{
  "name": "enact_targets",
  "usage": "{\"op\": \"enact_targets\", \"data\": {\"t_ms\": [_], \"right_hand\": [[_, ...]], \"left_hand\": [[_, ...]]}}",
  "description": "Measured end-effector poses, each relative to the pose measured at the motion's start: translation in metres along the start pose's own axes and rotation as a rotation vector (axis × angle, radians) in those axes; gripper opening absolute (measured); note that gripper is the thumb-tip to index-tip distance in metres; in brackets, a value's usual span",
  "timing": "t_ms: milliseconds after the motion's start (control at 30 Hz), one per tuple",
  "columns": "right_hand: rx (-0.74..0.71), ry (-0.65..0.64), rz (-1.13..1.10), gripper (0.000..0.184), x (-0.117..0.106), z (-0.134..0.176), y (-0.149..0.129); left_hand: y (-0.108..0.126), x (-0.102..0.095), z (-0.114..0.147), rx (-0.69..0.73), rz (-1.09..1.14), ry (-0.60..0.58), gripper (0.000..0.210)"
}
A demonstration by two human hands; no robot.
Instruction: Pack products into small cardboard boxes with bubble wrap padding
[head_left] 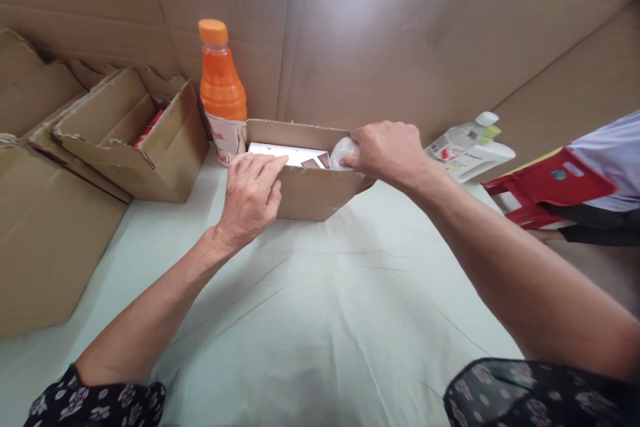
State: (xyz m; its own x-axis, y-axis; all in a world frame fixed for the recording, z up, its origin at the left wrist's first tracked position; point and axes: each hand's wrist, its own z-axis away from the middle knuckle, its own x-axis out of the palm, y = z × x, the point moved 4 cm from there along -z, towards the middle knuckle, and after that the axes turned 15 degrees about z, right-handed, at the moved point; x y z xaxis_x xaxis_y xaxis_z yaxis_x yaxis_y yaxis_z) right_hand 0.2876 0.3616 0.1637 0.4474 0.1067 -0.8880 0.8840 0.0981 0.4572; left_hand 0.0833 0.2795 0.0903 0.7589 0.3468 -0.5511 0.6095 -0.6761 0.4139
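Note:
A small open cardboard box stands on the green cloth in front of me. My left hand is closed over its left front rim, fingers reaching inside and thumb on the outer wall. Inside lies a white carton, its right end showing a brown pattern. At the box's right end, my right hand is closed on a rounded, translucent whitish plastic item. The lower part of that item is hidden in the box, and my fingers cover its right side.
An orange drink bottle stands behind the box's left corner. Further left are open cardboard boxes, one with a red item inside. Clear and white bottles lean at the right. Beyond them are a red chair and a person.

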Motion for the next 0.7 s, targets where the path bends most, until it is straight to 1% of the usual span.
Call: {"op": "enact_targets", "data": {"t_ms": [100, 133, 200, 300, 367, 467, 533, 700], "right_hand": [[-0.076, -0.071, 0.047, 0.041, -0.009, 0.003, -0.007], [-0.104, -0.097, 0.061, 0.043, -0.010, 0.002, -0.009], [-0.132, -0.147, 0.103, 0.039, -0.010, -0.002, -0.013], [-0.123, -0.178, 0.122, 0.033, -0.007, -0.013, -0.017], [-0.137, -0.225, 0.055, 0.033, -0.004, -0.020, -0.017], [-0.209, -0.333, -0.061, 0.029, 0.001, -0.022, -0.015], [-0.239, -0.335, -0.057, 0.026, 0.000, -0.020, -0.014], [-0.217, -0.231, 0.123, 0.030, -0.006, -0.018, -0.020]], "left_hand": [[-0.001, 0.001, -0.001, -0.003, 0.012, 0.012, 0.035], [-0.001, 0.002, -0.001, -0.009, 0.016, 0.014, 0.035], [-0.002, 0.002, 0.000, -0.015, 0.024, 0.018, 0.036], [-0.002, 0.003, 0.000, -0.020, 0.034, 0.017, 0.036], [-0.002, 0.003, -0.001, -0.030, 0.039, 0.013, 0.037], [-0.002, 0.003, -0.001, -0.026, 0.050, 0.016, 0.036], [-0.002, 0.003, 0.000, -0.015, 0.067, 0.029, 0.034], [-0.001, 0.000, 0.001, -0.011, 0.110, 0.055, 0.032]]}}
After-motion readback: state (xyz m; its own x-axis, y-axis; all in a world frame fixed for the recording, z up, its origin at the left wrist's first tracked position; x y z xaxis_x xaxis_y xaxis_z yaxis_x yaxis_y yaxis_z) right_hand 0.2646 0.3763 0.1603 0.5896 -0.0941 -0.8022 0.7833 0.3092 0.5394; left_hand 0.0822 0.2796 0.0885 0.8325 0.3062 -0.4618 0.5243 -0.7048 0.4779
